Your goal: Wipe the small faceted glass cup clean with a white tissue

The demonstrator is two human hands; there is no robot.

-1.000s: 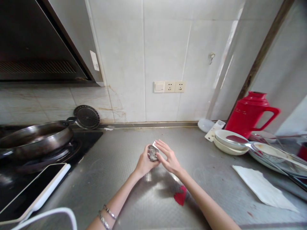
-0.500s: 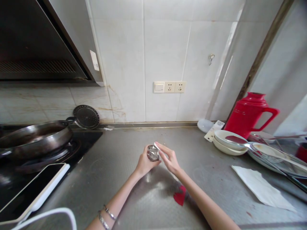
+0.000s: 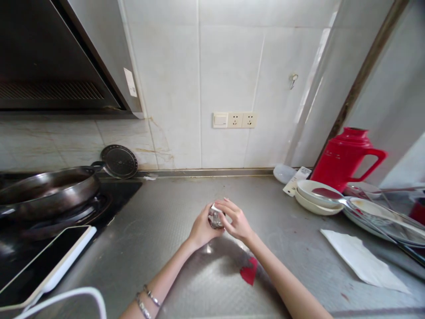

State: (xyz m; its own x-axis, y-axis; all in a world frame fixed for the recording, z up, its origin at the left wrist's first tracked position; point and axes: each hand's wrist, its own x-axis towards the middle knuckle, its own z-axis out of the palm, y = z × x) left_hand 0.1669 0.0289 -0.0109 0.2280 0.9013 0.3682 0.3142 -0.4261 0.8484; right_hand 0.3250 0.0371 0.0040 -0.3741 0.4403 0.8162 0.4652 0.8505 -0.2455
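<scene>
My left hand (image 3: 201, 228) is wrapped round a small, shiny, see-through glass (image 3: 215, 219), held above the metal counter with its round opening toward me. My right hand (image 3: 236, 220) presses against the glass from the right, fingers bent over its upper rim. Under those fingertips shows a bit of white paper-like material (image 3: 213, 208), mostly covered by the fingers. Below the right forearm a red heart-shaped piece (image 3: 249, 271) lies on the counter.
To the left, a steel pan (image 3: 49, 190) sits on the black stove, with a phone (image 3: 43, 266) and white cable in front. On the right stand a red thermos (image 3: 343, 159), stacked bowls (image 3: 315, 201) and a plate with utensils. A white napkin (image 3: 363, 261) lies nearer.
Both hands have shifted slightly to the right with the glass. My right fingers have closed in over its rim, covering more of it, and the white material has moved to the opening.
</scene>
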